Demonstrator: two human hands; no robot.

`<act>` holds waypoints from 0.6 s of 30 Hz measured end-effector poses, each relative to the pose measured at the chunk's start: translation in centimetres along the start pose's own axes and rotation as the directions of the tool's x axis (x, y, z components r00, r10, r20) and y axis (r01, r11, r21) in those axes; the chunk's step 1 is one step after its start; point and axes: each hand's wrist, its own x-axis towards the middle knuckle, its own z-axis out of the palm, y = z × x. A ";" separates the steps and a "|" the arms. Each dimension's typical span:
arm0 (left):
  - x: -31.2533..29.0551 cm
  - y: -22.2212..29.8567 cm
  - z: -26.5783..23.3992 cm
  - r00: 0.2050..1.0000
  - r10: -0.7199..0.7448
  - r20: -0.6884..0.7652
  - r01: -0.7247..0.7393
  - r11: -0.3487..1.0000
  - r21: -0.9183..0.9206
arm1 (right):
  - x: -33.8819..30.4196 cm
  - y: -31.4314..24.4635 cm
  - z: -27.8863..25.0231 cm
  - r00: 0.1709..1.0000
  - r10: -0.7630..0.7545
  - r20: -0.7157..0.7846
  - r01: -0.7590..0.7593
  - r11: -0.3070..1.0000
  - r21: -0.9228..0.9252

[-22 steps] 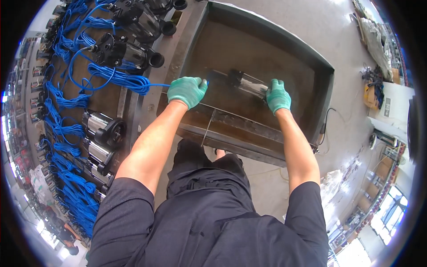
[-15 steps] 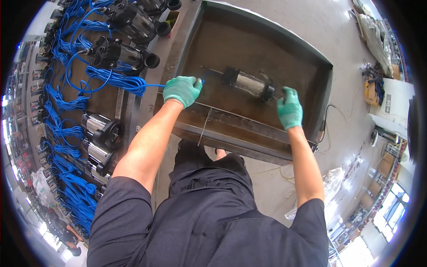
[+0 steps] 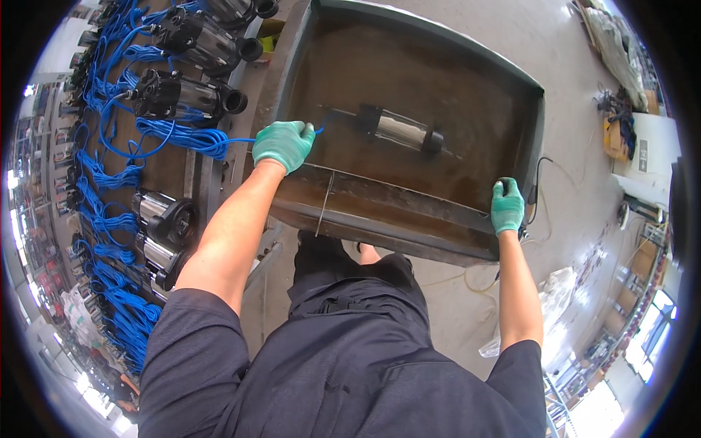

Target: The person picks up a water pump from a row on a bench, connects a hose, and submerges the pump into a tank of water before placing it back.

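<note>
My left hand (image 3: pixel 283 144), in a green glove, is closed around a blue cable (image 3: pixel 237 139) at the left rim of a metal tank (image 3: pixel 527 131). The cable's end dips into the tank's brownish water past my fingers. Under the surface lies a submersible pump (image 3: pixel 401 131) with a silver body and black ends, on its side, apart from both hands. My right hand (image 3: pixel 507 206), also gloved in green, is at the tank's near right corner with its fingers curled in. What those fingers hold, if anything, is hidden.
Left of the tank, several black pumps (image 3: pixel 179 98) with coiled blue cables (image 3: pixel 182 135) lie on a bench, with silver pumps (image 3: pixel 164 219) nearer. A thin metal rod (image 3: pixel 326 204) crosses the tank's front ledge. A black cord (image 3: pixel 539 190) hangs by its right side.
My right hand has moved right and nearer, from beside the pump to the tank's corner. The water around the pump looks calmer. My left hand keeps hold of the blue cable.
</note>
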 end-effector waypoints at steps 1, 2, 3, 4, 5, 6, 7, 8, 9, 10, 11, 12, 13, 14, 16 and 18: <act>0.1 0.0 -0.1 1.000 -0.011 0.011 0.010 1.000 0.010 | 0.1 0.1 0.0 1.000 -0.004 0.003 0.004 1.000 -0.014; 0.2 -0.2 0.3 1.000 -0.001 -0.002 0.001 1.000 0.021 | 0.0 0.2 0.0 1.000 0.000 0.001 0.000 1.000 -0.013; 0.2 -0.2 0.3 1.000 0.001 -0.001 -0.001 1.000 0.022 | 0.0 0.0 -0.1 1.000 0.017 0.022 -0.016 0.998 -0.063; 0.2 -0.1 0.2 1.000 -0.003 -0.003 0.003 1.000 0.022 | 0.0 -0.1 -0.2 0.998 0.035 0.042 -0.030 0.993 -0.113; 0.2 0.0 0.2 1.000 -0.007 -0.005 0.007 1.000 0.023 | 0.1 -0.2 -0.2 0.998 0.037 0.041 -0.032 0.993 -0.112; 0.2 0.0 0.2 1.000 -0.012 -0.003 0.012 1.000 0.017 | 0.1 -0.3 -0.3 0.997 0.044 0.059 -0.037 0.992 -0.118; 0.3 0.0 0.3 1.000 -0.009 -0.003 0.009 1.000 0.018 | 0.2 -0.3 -0.3 0.996 0.052 0.077 -0.042 0.991 -0.124; 0.3 -0.1 0.3 1.000 -0.008 -0.011 0.008 1.000 0.029 | 0.2 -0.2 -0.2 0.996 0.054 0.075 -0.045 0.991 -0.123; 0.4 -0.1 0.4 1.000 -0.006 -0.019 0.007 0.999 0.039 | 0.2 0.0 -0.1 0.996 0.043 0.075 -0.034 0.992 -0.122; 0.4 0.0 0.5 1.000 0.000 -0.023 0.001 1.000 0.026 | 0.2 0.1 0.0 0.997 0.033 0.074 -0.024 0.992 -0.121; 0.4 0.0 0.5 1.000 0.004 -0.023 -0.004 1.000 0.026 | 0.3 0.2 -0.1 0.997 0.037 0.071 -0.028 0.992 -0.121; 0.3 0.0 0.5 1.000 -0.002 -0.019 0.002 0.999 0.037 | 0.3 0.2 0.0 0.996 0.044 0.082 -0.034 0.991 -0.127; 0.3 0.0 0.4 1.000 -0.007 -0.015 0.008 0.999 0.046 | 0.3 0.1 0.0 0.994 0.052 0.093 -0.039 0.990 -0.133; 0.3 -0.1 0.4 1.000 -0.010 -0.014 0.011 0.998 0.058 | 0.3 -0.1 -0.1 0.995 0.047 0.091 -0.035 0.992 -0.125; 0.2 -0.2 0.4 1.000 -0.006 -0.019 0.007 0.999 0.052 | 0.3 -0.6 -0.3 0.993 0.061 0.096 -0.048 0.990 -0.133; 0.2 0.3 0.0 0.999 -0.031 0.018 0.030 0.997 0.066 | 0.3 -0.4 -0.3 0.991 0.078 0.113 -0.061 0.988 -0.143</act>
